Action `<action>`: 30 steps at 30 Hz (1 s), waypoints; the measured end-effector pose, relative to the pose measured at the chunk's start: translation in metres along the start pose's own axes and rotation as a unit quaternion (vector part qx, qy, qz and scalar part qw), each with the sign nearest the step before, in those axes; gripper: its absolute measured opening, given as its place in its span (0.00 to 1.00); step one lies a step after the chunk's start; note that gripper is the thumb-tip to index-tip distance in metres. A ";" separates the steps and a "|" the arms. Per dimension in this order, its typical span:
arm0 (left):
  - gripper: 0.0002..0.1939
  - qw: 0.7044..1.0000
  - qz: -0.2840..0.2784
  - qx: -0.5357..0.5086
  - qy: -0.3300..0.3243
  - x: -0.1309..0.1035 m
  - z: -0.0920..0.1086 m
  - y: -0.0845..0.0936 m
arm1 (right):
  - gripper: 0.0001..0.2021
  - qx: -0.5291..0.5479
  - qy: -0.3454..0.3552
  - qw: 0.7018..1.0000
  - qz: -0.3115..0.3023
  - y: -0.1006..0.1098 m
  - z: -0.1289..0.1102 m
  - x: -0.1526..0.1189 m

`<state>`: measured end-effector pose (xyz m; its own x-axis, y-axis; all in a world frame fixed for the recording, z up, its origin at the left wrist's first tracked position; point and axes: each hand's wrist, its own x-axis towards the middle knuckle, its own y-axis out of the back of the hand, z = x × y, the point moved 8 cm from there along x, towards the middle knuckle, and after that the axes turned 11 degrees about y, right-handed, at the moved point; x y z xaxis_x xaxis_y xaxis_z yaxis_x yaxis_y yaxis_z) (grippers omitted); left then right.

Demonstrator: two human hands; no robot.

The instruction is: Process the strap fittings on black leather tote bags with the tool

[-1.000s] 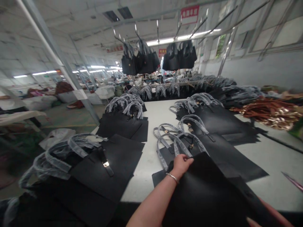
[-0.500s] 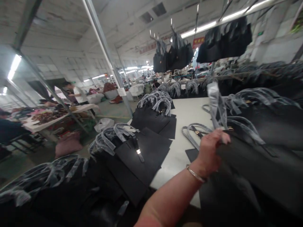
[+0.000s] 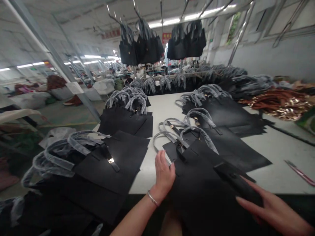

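A black bag panel [image 3: 197, 183] lies in front of me at the table's near edge, its plastic-wrapped handle [image 3: 205, 137] arching away from me. My left hand [image 3: 164, 173] rests at the panel's left edge beside a wrapped strap, fingers stretched out and thumb against the panel. Over the right part of the panel, my right hand [image 3: 273, 205] grips a long black object [image 3: 237, 180] between thumb and fingers; its exact kind is unclear against the dark material. More black panels with wrapped handles and a gold-coloured buckle [image 3: 196, 121] lie just behind.
Stacked black bag panels [image 3: 118, 164] lie on the left, with another pile [image 3: 221, 111] at the back right of the white table [image 3: 159, 105]. Red-handled snips [image 3: 300, 172] lie on the right, below brown straps [image 3: 278, 103]. Black bags [image 3: 147, 49] hang overhead.
My view has turned right. My left hand has let go of the raised wrapped handle and come down to the panel's edge. My right hand now shows, holding the black object.
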<state>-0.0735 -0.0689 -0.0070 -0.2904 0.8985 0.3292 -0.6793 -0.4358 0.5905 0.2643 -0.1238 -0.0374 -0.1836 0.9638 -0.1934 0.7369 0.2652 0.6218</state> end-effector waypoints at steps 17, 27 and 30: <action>0.27 0.946 -0.250 0.130 -0.159 -0.065 0.035 -0.081 | 0.25 0.028 0.015 0.990 -0.137 -0.031 -0.061 0.119; 0.21 0.954 -0.204 0.118 -0.188 -0.069 0.034 -0.075 | 0.36 -0.088 0.110 0.987 -0.076 -0.018 -0.106 0.096; 0.12 0.943 -0.196 0.121 -0.241 -0.078 0.034 -0.077 | 0.35 -0.042 0.086 0.982 -0.160 -0.037 -0.103 0.090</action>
<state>0.0244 -0.1069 -0.0533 0.3307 0.8903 0.3129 -0.4792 -0.1272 0.8684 0.1530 -0.0440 0.0006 -0.5100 0.8191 -0.2626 0.5689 0.5501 0.6113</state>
